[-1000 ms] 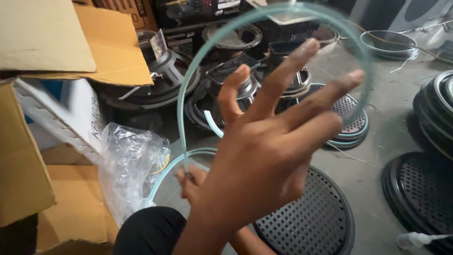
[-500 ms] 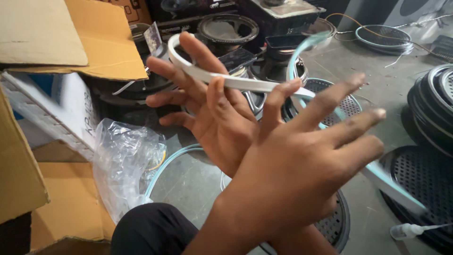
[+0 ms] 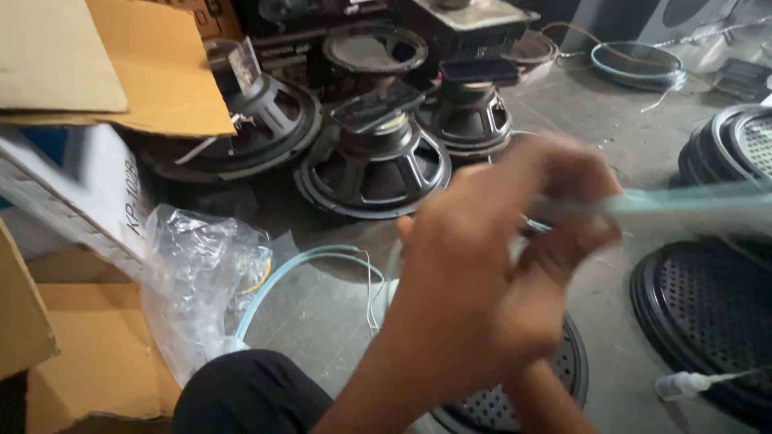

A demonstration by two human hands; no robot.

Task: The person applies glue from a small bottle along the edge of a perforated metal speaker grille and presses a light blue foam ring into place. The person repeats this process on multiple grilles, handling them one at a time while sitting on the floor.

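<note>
My left hand (image 3: 474,273) is in front at the frame's middle, blurred by motion, fingers curled. My right hand (image 3: 575,241) sits just behind it, its forearm running down to the bottom edge. Between them they grip a thin pale teal ring (image 3: 691,205), which streaks out to the right as a blurred band. A second pale teal ring (image 3: 297,265) lies on the grey floor to the left of my hands, partly hidden by them. Under my hands lies a round black perforated grille (image 3: 515,406).
Several black speaker drivers (image 3: 374,165) stand face down behind my hands. A crumpled clear plastic bag (image 3: 193,273) and open cardboard boxes (image 3: 96,56) are at left. Another black grille (image 3: 708,305) and a small white nozzle bottle (image 3: 683,384) lie at right. My dark-clad knee (image 3: 249,394) is at the bottom.
The ring was held upright and wide a second ago, then swung across my spread fingers. Now both hands have closed together and dropped lower, and the ring points right.
</note>
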